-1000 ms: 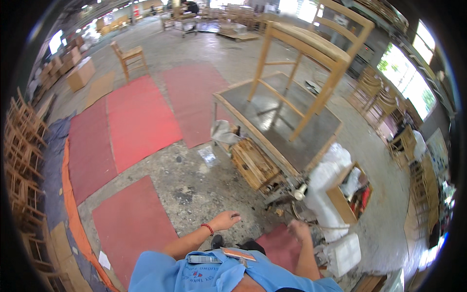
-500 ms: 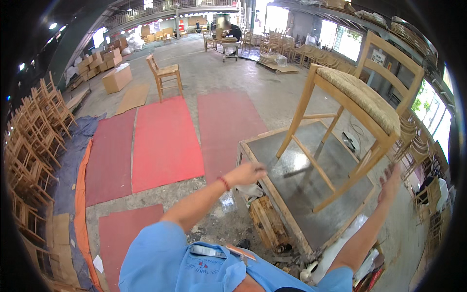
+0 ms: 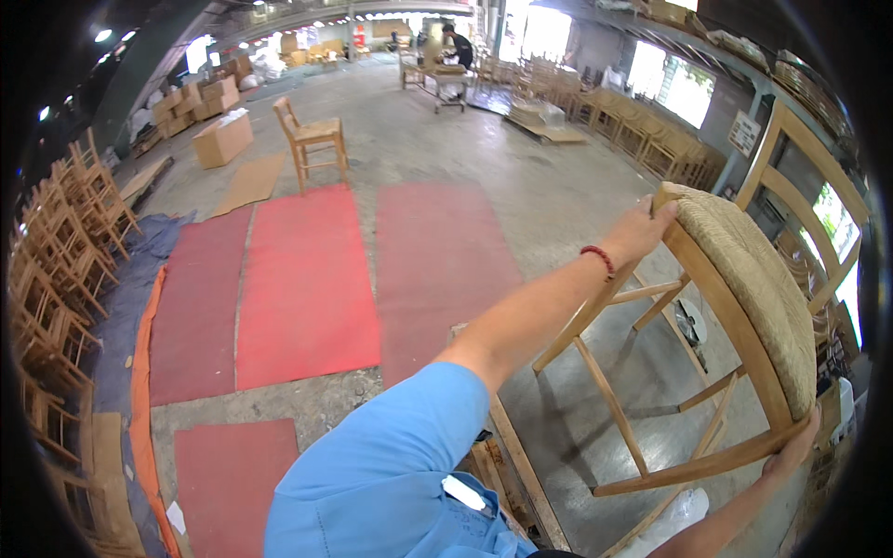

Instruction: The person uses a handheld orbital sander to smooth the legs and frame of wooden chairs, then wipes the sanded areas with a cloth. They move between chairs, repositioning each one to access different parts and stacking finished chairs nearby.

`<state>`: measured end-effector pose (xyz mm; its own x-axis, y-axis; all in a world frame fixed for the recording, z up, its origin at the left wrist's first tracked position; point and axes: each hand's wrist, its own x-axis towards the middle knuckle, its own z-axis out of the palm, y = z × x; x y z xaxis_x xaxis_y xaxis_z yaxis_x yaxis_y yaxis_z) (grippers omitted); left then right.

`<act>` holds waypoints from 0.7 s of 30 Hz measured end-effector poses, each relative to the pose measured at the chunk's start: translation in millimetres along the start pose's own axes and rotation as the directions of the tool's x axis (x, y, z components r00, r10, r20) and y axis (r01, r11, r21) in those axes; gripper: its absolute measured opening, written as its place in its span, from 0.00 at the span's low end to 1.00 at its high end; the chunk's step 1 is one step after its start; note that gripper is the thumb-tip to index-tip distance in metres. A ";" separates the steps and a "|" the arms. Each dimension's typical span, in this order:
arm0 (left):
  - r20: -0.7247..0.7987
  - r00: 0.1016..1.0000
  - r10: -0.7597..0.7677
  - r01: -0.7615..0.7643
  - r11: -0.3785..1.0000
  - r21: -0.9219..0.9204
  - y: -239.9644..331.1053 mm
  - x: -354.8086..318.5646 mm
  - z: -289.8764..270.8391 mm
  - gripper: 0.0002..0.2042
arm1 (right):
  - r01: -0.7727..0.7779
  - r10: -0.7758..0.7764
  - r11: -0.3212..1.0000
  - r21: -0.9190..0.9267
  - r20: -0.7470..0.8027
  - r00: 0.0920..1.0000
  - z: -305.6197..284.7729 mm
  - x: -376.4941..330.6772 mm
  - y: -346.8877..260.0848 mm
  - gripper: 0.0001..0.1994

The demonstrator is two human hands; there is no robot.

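The ladder-back chair [image 3: 744, 270], fitted with a woven seat, is located at the near right, over the metal-surfaced tabletop [image 3: 560, 446]. The front edge of the seat is directed to the left; the backrest is positioned at the far right. The far front corner of the seat is gripped by the left hand [image 3: 642, 230]. The near front corner, at the top of a leg, is gripped from the right by the right hand [image 3: 793, 448], which is partly hidden. Whether the feet are in contact with the tabletop cannot be determined. A bright red mat [image 3: 307, 288] is laid on the floor to the left. A second wooden chair [image 3: 318, 135] is stood at its far edge. Stacked chairs [image 3: 70, 223] are placed along the far left.
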<state>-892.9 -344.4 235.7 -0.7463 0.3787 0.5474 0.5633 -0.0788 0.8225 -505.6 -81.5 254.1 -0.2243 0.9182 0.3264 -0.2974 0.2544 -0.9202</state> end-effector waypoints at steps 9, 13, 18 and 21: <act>0.309 0.950 0.047 0.097 0.897 -0.432 -24.7 74.1 18.8 0.38 | -0.020 0.031 0.997 0.071 -0.158 0.987 5.0 -23.5 -15.6 0.25; 0.409 0.912 -0.005 0.210 0.864 -0.457 -39.7 90.2 28.4 0.33 | -0.016 0.017 1.000 0.011 -0.113 0.993 10.4 -25.6 -8.8 0.25; 0.433 0.886 -0.165 0.403 0.736 -0.544 -39.7 93.8 37.5 0.25 | 0.007 0.005 0.998 0.061 -0.190 0.982 23.1 -29.5 -4.8 0.22; 0.295 0.935 -0.196 0.332 0.779 -0.533 -33.0 85.8 37.8 0.25 | 0.033 -0.016 0.995 0.089 -0.183 0.983 25.7 -31.3 0.5 0.21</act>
<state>-962.2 -274.4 249.7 -0.7037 0.6419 0.3046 0.0021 -0.4268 0.9043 -522.6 -117.9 249.0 -0.0462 0.9540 0.2964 -0.3862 0.2565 -0.8860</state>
